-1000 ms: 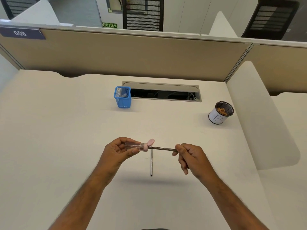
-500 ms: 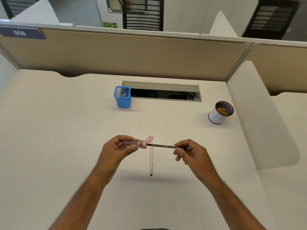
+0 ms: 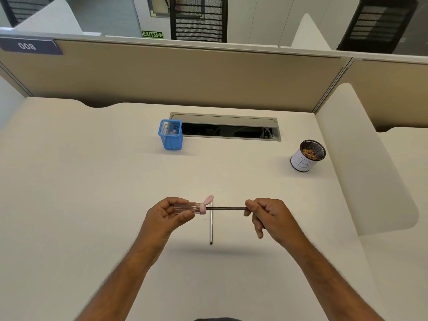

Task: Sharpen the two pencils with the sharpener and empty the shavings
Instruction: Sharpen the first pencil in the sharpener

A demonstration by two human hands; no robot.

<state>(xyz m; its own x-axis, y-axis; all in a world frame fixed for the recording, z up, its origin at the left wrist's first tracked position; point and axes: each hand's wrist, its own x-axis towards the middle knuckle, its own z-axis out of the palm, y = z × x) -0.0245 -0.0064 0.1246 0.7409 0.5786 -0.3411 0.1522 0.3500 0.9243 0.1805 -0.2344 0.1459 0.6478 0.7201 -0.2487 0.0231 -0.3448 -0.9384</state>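
Note:
My left hand [image 3: 166, 214] grips a clear sharpener [image 3: 188, 207] with a pink cap end, its small pink lid flipped up. A dark pencil [image 3: 228, 208] is pushed level into the sharpener's right end. My right hand [image 3: 269, 215] pinches the pencil's other end, held above the desk. A second pencil [image 3: 211, 228] lies on the desk below, pointing toward me. A white-labelled mesh cup [image 3: 306, 156] holding orange-brown shavings stands at the right.
A blue mesh pen holder [image 3: 171, 135] stands behind the hands, next to an open cable tray slot [image 3: 225, 129]. Beige partitions close off the desk at the back and a white divider [image 3: 361, 163] on the right.
Both hands and the sharpener have risen slightly. My right hand's fingers have shifted their grip around the pencil's end, as in a twist.

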